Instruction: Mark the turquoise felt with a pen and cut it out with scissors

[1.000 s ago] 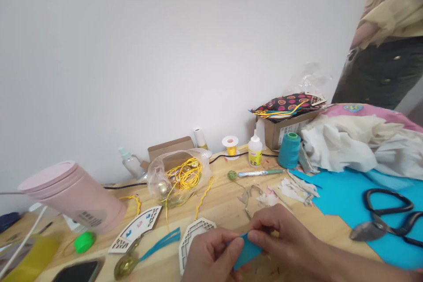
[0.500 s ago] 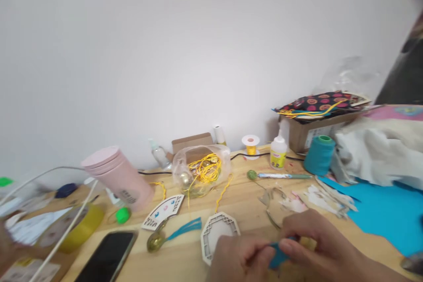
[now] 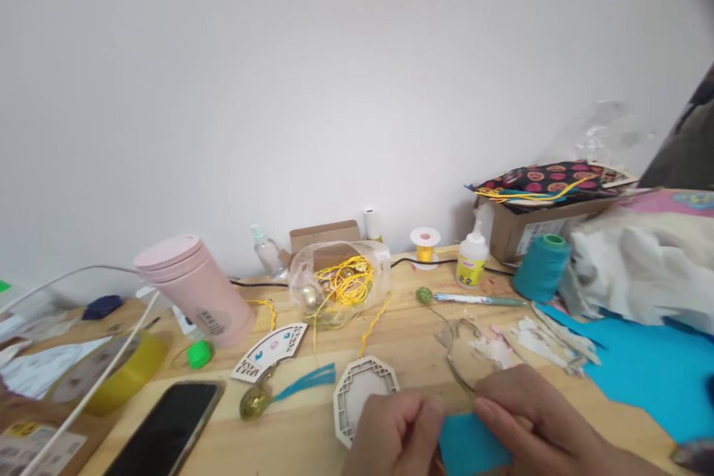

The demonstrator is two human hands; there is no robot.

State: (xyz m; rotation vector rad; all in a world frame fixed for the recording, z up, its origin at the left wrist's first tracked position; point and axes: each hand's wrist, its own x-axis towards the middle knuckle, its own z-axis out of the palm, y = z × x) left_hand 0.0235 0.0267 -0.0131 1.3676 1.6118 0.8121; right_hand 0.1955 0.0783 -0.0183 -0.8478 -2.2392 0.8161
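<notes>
A small blue piece of paper or felt (image 3: pixel 473 443) is stretched between my two hands at the bottom of the view. My left hand (image 3: pixel 393 431) pinches its left edge, and my right hand (image 3: pixel 535 416) pinches the upper right side. The lower edge of the piece runs out of the frame. Just behind my left hand lies a pale octagonal lattice frame (image 3: pixel 341 405) with a twisted yellow cord loop (image 3: pixel 372 327); my hand covers part of it. Left of that are a fan-shaped ornament (image 3: pixel 271 351) and a gold bell (image 3: pixel 255 401) with a blue tassel (image 3: pixel 306 381).
A phone (image 3: pixel 167 428), yellow tape roll (image 3: pixel 137 375) and tilted pink tumbler (image 3: pixel 195 286) stand left. Behind are a bag of yellow cord and bells (image 3: pixel 340 282), a glue bottle (image 3: pixel 471 260) and a teal thread cone (image 3: pixel 542 269). A blue sheet (image 3: pixel 647 372) and scraps (image 3: pixel 552 342) lie right.
The blue piece, bunched between my fingertips before, now shows as a flatter, wider surface. My hands have drawn slightly apart. The view has shifted a little.
</notes>
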